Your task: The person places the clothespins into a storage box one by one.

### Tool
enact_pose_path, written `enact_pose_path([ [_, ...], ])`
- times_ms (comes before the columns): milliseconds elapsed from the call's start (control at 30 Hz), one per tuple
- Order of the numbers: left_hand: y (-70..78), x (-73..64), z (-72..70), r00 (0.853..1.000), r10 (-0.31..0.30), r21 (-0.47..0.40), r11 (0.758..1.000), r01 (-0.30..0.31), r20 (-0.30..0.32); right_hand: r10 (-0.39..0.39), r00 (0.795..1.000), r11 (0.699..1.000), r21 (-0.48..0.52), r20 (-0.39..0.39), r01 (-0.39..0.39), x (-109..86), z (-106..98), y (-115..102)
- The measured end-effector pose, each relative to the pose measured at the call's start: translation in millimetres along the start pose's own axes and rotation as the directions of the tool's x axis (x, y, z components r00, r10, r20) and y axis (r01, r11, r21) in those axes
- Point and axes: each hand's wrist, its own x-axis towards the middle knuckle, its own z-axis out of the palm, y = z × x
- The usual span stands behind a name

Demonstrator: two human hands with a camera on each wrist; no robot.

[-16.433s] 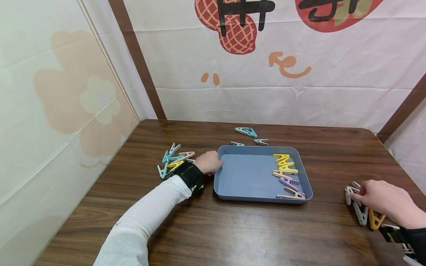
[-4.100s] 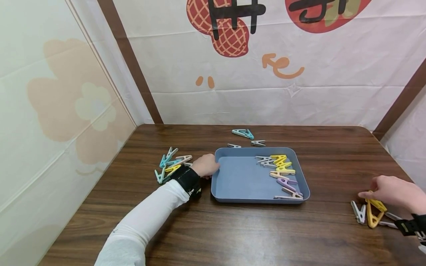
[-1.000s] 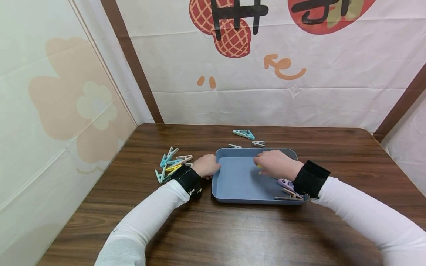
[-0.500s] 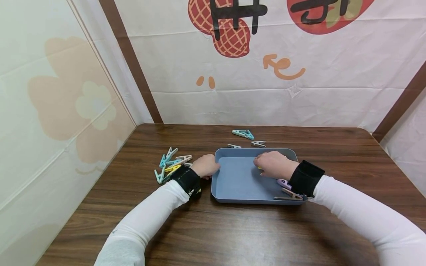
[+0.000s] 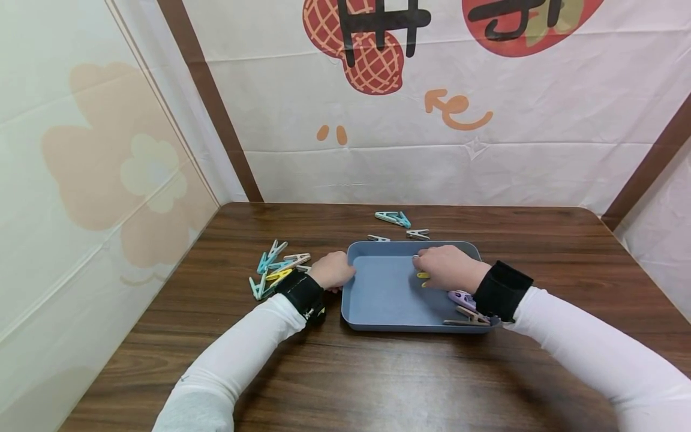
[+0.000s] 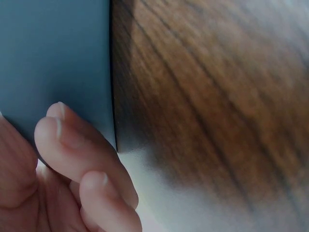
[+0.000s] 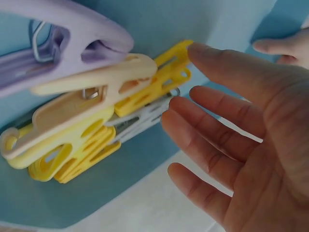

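In the head view my left hand (image 5: 331, 271) grips the left side of a blue-grey tray (image 5: 378, 306). Its fingers (image 6: 82, 150) curl against the tray's outer wall in the left wrist view. My right hand (image 5: 447, 267) is low inside the tray, over the back of the row of clothespins. Seen from the right wrist, its thumb and fingers are spread apart, the thumb tip right at the end of a yellow clothespin (image 7: 166, 72). Beside that one lie a grey clothespin (image 7: 140, 118), several more yellow ones, a cream clothespin (image 7: 96, 87) and a purple clothespin (image 7: 91, 29).
A loose pile of clothespins (image 5: 275, 270), turquoise, yellow and pale, lies left of the tray. Behind the tray are a turquoise clothespin (image 5: 393, 218) and two grey ones. The right sleeve (image 5: 588, 348) crosses the table's right side. A fabric wall (image 5: 356, 174) stands at the back.
Grey clothespins came from the right-hand pile into the tray earlier. Since 4.1 s ago my right hand has moved from that pile into the tray with a yellow clothespin. My left hand stays put.
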Motion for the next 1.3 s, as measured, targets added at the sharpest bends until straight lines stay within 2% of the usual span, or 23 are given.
enact_pose_path([
  [333, -0.1, -1.7, -0.7, 1.0, -0.009, 0.004, 1.0, 0.009, -0.001, 0.091, 0.994, 0.991, 0.103, -0.064, -0.085, -31.1, -25, 13],
  [633, -0.6, -2.0, -2.5, 1.0, -0.003, -0.006, 1.0, 0.003, 0.01, 0.229, 0.968, 0.968, 0.131, -0.106, -0.214, -66.9, -39, 32],
  [800, -0.1, -0.9, -2.1, 1.0, 0.006, 0.006, 1.0, -0.006, 0.007, 0.311, 0.942, 0.945, 0.148, -0.123, -0.292, -93.8, -41, 45],
  [1033, 0.9, 0.7, -1.2, 1.0, 0.001, 0.016, 1.0, -0.001, 0.011, 0.434, 0.897, 0.893, 0.177, -0.087, -0.414, -136.3, -37, 69],
  [1200, 0.2, 1.1, -1.1, 1.0, -0.001, 0.013, 1.0, 0.001, 0.012, 0.491, 0.871, 0.854, 0.209, -0.016, -0.477, -167.0, -27, 84],
  [1300, 0.1, 1.0, -0.9, 1.0, -0.001, 0.013, 1.0, 0.001, 0.013, 0.532, 0.845, 0.818, 0.223, 0.052, -0.529, -184.7, -18, 91],
])
